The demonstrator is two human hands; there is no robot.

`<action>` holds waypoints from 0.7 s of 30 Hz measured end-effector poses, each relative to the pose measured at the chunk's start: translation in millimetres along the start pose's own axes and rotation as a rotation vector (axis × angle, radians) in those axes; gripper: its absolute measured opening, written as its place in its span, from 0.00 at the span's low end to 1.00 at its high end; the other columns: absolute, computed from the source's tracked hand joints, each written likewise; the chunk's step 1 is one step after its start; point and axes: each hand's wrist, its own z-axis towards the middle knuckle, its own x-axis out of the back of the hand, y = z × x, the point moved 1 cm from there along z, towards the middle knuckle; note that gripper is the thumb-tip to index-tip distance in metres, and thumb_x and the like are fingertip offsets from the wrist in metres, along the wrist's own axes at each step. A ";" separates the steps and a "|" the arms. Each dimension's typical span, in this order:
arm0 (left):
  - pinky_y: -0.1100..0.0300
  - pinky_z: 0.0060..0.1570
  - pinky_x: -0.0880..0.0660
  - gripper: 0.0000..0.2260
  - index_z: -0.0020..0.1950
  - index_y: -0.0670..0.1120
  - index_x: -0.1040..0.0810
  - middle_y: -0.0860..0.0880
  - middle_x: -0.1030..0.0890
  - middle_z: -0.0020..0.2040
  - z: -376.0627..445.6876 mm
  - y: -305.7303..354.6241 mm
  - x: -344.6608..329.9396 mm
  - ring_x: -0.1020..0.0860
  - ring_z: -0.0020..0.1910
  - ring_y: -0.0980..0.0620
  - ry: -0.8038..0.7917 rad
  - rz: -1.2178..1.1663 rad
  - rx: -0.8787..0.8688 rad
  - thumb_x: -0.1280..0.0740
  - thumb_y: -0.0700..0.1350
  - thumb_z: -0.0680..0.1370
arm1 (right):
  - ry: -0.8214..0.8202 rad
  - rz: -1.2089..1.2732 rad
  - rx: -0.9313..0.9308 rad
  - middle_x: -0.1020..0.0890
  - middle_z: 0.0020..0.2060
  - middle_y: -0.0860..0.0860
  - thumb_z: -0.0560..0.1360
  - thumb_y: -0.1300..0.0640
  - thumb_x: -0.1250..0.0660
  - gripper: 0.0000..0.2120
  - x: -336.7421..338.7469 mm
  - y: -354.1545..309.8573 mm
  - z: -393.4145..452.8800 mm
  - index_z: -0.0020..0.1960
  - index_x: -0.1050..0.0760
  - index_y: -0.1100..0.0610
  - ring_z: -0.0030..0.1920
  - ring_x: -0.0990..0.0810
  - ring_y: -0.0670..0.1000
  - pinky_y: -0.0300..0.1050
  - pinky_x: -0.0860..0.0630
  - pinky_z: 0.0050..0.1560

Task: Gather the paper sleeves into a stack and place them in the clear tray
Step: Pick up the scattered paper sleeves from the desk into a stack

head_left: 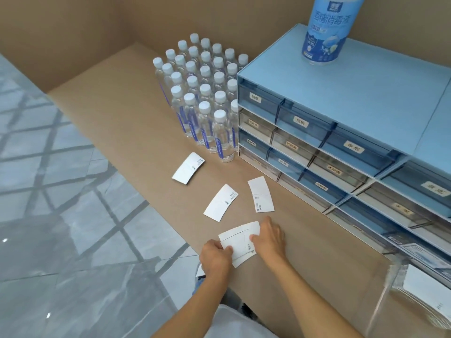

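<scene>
Head view: both hands work near the front edge of the tan worktop (109, 123). Left hand (214, 258) is curled, pinching the near-left corner of a small stack of paper sleeves (240, 241); right hand (269, 236) lies on the stack's right side w/ fingers closed on its edge. Stack looks like 2+ sleeves, edges not aligned (exact count unclear). 3 loose sleeves lie flat beyond it: one (260, 194) just past the right hand, one (220, 202) left of that, one (188, 168) farther back near the water bottles (207, 98). Clear tray (380, 311) sits at far right on the worktop, w/ white sheets inside. Blue drawer unit (353, 106) stands behind, a sanitiser bottle (327, 30) on top.
</scene>
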 end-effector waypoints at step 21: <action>0.62 0.31 0.29 0.03 0.42 0.46 0.19 0.50 0.20 0.36 68.5 122.3 0.1 0.23 0.34 0.50 -0.415 0.194 -0.520 0.28 0.39 0.71 | 0.232 0.795 -0.456 0.24 0.33 0.51 0.69 0.56 0.30 0.10 -3.5 -10.7 16.4 0.37 0.29 0.60 0.34 0.24 0.53 0.38 0.35 0.26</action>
